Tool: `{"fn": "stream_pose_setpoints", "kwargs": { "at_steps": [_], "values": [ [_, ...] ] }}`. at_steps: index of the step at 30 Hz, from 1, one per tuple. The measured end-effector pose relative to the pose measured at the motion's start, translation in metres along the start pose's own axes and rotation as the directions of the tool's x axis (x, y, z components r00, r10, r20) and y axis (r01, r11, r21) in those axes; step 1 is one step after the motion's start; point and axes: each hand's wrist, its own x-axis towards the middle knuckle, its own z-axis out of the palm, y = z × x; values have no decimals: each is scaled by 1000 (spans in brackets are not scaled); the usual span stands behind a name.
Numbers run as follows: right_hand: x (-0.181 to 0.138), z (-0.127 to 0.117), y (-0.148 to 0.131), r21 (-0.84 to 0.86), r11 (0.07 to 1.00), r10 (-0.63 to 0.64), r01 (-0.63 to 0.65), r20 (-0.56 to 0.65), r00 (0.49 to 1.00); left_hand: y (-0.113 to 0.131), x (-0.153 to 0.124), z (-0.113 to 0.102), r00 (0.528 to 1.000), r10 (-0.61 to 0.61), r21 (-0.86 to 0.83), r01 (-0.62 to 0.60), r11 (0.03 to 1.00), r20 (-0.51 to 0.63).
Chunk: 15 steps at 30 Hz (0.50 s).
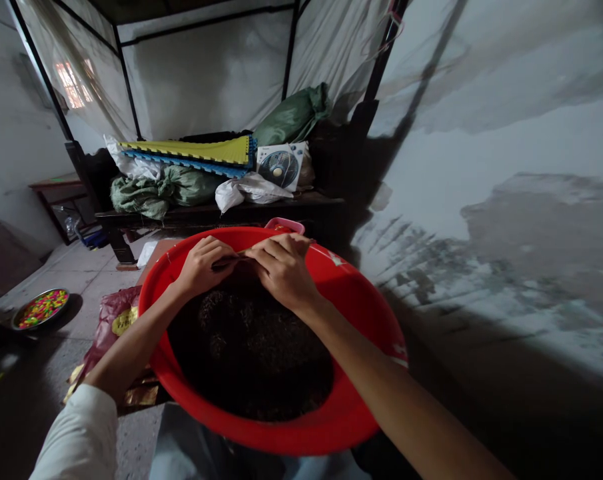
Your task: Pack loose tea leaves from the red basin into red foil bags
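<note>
- The left hand (201, 267) sits at about 11 o'clock over a round red plastic basin (366, 313), its fingers curled nearly shut on one end of a thin brown strip (226, 262); the strip's material is too small to tell.
- The right hand (284, 270) sits at about 12 o'clock, fingers bent down and closed on the other end of the strip, which spans the small gap between the hands.
- The strip lies above the basin's far side, over a heaped, dark, granular mass (251, 353) filling the basin.
- A pink plastic handle (284, 225) stands at the basin's 12 o'clock rim.
- At 9 o'clock, a round metal bowl (41, 309) of multicoloured pieces sits on the tiled floor.
- At 12 o'clock, green woven sacks (294, 117) and yellow-and-blue foam mats (186, 152) rest on a dark bed frame (216, 213).
</note>
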Motion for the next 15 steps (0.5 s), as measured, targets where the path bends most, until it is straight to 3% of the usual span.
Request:
{"fn": "stream_pose_setpoints", "kwargs": {
  "at_steps": [5, 10, 15],
  "values": [
    [-2, 2, 3, 9, 997, 79, -80, 14, 997, 2, 1, 0, 999, -18, 33, 19, 999, -28],
    [-6, 5, 3, 16, 998, 64, -65, 57, 996, 2, 1, 1, 1000, -23, 20, 24, 1000, -20],
    [-3, 3, 5, 8, 996, 86, -86, 19, 996, 0, 0, 0, 998, -55, 41, 56, 998, -20]
  ]
}}
